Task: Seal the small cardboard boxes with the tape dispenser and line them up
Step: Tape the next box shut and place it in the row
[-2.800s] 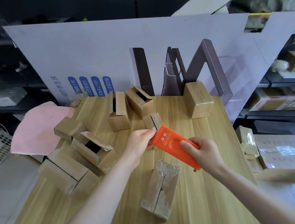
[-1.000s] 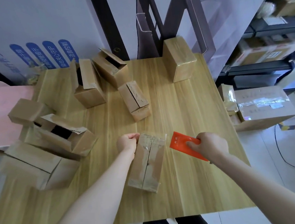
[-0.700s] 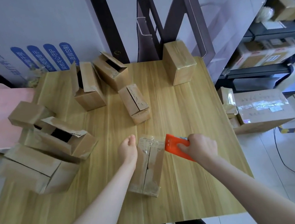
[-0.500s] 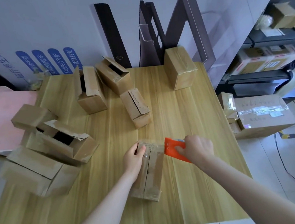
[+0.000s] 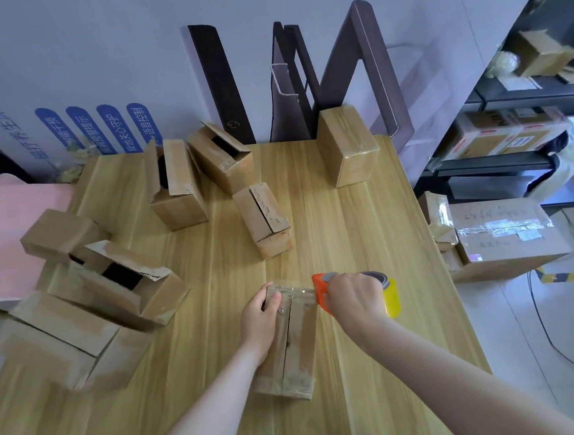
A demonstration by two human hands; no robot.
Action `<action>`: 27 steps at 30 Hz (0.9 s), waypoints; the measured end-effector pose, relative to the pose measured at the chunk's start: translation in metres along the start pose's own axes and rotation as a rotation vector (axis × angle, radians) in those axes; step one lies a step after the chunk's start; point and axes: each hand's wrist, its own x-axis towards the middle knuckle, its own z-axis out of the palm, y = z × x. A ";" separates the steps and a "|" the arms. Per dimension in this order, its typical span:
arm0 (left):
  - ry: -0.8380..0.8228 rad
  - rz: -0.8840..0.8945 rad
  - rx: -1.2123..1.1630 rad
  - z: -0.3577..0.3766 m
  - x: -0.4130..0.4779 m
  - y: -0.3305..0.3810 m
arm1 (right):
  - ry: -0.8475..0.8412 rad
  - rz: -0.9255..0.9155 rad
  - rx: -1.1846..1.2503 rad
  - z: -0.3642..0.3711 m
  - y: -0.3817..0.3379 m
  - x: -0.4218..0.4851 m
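Rotated since: dispenser (image 5: 320, 293) shows yellow roll (image 5: 392, 299); box (image 5: 298, 348) seemingly taped.

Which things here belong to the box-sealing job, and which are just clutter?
Job: tape dispenser in right hand; box under tape, gripped by left hand; untaped box mid-table; open box at back; taped box back right.
Clutter: pink cloth; dark boards against the wall; floor carton.

Curled left hand (image 5: 259, 314) and right hand (image 5: 352, 299)
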 end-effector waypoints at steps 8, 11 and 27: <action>0.087 0.004 -0.047 0.012 -0.010 0.001 | 0.015 -0.062 -0.045 -0.001 0.000 0.013; 0.087 0.010 -0.059 0.010 -0.009 0.000 | -0.024 -0.078 -0.079 0.002 -0.002 0.012; 0.145 0.046 -0.016 0.018 -0.008 -0.006 | -0.045 -0.304 -0.315 -0.010 0.004 0.024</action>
